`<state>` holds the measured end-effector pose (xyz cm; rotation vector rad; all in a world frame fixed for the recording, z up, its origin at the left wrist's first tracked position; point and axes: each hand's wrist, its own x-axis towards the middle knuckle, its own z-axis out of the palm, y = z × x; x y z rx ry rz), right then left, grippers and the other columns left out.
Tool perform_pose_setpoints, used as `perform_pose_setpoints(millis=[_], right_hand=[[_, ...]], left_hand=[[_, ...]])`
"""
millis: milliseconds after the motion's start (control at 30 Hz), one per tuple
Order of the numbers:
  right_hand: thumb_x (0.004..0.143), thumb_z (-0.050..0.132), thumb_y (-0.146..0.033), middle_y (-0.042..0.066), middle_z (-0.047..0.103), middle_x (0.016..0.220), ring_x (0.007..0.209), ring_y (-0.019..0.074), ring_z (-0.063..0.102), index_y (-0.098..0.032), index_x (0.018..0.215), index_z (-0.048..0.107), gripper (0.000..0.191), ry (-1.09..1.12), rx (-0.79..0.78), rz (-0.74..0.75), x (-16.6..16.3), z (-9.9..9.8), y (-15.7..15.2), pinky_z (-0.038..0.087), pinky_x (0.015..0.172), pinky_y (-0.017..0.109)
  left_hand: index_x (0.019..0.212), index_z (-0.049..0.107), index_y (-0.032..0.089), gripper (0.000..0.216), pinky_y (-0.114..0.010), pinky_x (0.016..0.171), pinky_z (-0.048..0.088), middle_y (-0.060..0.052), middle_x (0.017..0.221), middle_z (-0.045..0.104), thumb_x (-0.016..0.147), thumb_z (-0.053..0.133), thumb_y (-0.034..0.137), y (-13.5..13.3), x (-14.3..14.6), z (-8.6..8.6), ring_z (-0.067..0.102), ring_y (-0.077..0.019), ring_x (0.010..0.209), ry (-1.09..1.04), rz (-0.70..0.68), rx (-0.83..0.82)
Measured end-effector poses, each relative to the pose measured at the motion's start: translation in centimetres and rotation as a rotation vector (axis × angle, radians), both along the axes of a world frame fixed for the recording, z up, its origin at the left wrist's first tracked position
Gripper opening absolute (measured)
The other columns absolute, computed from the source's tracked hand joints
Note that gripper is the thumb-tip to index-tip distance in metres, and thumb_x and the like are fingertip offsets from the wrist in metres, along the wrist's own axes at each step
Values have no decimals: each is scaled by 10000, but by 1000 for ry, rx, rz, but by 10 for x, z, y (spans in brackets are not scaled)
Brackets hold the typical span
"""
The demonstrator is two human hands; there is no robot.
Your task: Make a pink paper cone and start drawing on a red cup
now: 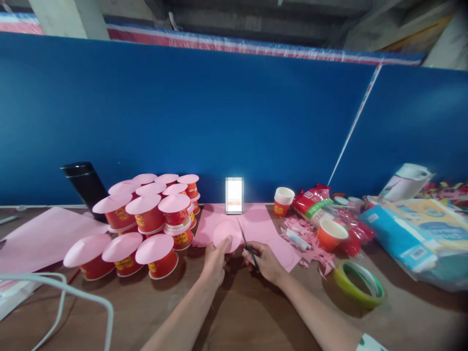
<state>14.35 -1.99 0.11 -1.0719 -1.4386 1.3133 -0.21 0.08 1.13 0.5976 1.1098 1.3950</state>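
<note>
Scissors, tips forward, slightly leftward

On the table, a paper disc sits centre, the left hand at its near edge, the scissors in the right hand just right of it. A phone stands behind, against the partition. Left — capped cups, a flask behind them. Right — nested cups, scraps, a tape roll nearer.
</note>
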Motion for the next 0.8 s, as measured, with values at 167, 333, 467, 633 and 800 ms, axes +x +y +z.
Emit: perform_pose_setpoints(millis=[167, 333, 467, 633, 800], right_hand=[[773, 638, -438, -41, 522, 560, 451, 73, 464, -147, 876, 608, 310, 10, 0, 3, 0, 0, 0, 370, 415, 186], [757, 652, -445, -41, 518, 550, 447, 76, 466, -143, 844, 604, 318, 9, -16, -4, -1, 3, 0, 373, 414, 190], [764, 644, -442, -43, 514, 544, 443, 76, 464, -145, 847, 604, 311, 9, -17, -5, -1, 2, -1, 369, 408, 189], [769, 642, -433, -40, 522, 562, 455, 76, 472, -140, 881, 610, 315, -6, -2, 2, 0, 1, 0, 373, 419, 190], [766, 641, -445, -36, 529, 583, 471, 74, 474, -141, 903, 616, 334, -10, -14, 8, 1, 1, 0, 373, 429, 187]], left_hand=[[782, 610, 97, 312, -196, 393, 400, -7, 549, 602, 585, 770, 279, 1, 0, 0, 504, -88, 404, -18, -1, 11], [796, 611, 95, 327, -198, 396, 405, -13, 569, 615, 582, 774, 281, 1, 0, 0, 506, -87, 408, -26, 0, 10], [796, 606, 94, 340, -183, 362, 368, -7, 541, 602, 590, 771, 308, 0, 0, 1, 494, -81, 389, 7, 1, 5], [794, 609, 93, 366, -182, 371, 384, -8, 552, 606, 575, 783, 330, 1, -1, -2, 494, -78, 397, 23, 1, 8], [784, 611, 94, 366, -191, 383, 394, -10, 536, 601, 575, 781, 342, 2, -1, -5, 503, -88, 405, 52, -3, 7]])
